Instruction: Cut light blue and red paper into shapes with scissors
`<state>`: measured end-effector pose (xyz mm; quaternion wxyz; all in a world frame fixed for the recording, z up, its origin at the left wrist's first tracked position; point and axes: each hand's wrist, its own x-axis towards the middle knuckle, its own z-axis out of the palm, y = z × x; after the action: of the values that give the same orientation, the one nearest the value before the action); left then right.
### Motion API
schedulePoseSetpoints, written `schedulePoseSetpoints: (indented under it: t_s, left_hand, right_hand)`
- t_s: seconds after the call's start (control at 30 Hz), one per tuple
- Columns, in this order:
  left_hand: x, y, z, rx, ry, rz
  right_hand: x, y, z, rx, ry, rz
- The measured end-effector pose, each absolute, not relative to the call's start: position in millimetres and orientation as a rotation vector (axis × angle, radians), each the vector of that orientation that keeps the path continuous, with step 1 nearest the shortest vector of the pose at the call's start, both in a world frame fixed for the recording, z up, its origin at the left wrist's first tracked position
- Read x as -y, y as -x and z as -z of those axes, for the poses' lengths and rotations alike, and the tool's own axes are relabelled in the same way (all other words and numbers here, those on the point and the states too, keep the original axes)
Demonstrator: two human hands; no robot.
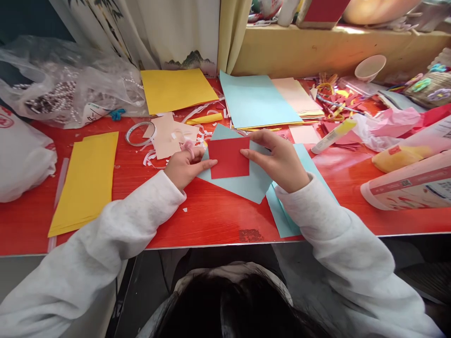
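A small red paper square (229, 158) lies over a light blue paper sheet (256, 187), which is turned at an angle beneath it. My left hand (185, 166) pinches the red square's left edge, thumb on top. On the opposite edge, my right hand (280, 159) grips it with the thumb on its face and the index finger by the top corner. The fingers under the paper are hidden, so I cannot tell whether they grip the blue sheet too. More light blue paper (284, 216) sits below my right wrist.
Yellow strips (88, 183) lie left, a yellow sheet (178, 89) and blue sheet (259, 101) at the back. A tape roll (140, 134), pale pink paper (165, 134) and scraps lie beyond my left hand. A glue stick (334, 135) and large bottle (408, 185) are right.
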<state>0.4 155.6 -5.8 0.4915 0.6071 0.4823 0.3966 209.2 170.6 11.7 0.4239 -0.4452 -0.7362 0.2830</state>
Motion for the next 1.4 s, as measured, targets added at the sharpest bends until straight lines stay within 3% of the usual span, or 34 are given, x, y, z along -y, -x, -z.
schedulePoseSetpoints:
  t_s: [0.17, 0.3, 0.47, 1.4]
  left_hand:
    - [-153.4, -3.6, 0.1, -1.321, -1.381, -1.151]
    - [-156.4, -1.7, 0.5, -1.299, -1.278, -1.303]
    - [-159.1, 0.3, 4.3, -1.127, -1.24, -1.296]
    - [-151.8, -5.4, 3.0, -1.222, -1.337, -1.141]
  right_hand:
    - [-180.5, -216.0, -10.1, 1.516, 1.235, -0.707]
    - [-181.0, -217.5, -14.4, 1.164, 1.148, -1.263]
    - [-159.8, -195.8, -12.8, 1.307, 0.829, -1.759]
    - [-158.8, -188.8, 8.0, 1.162, 0.99, -1.571]
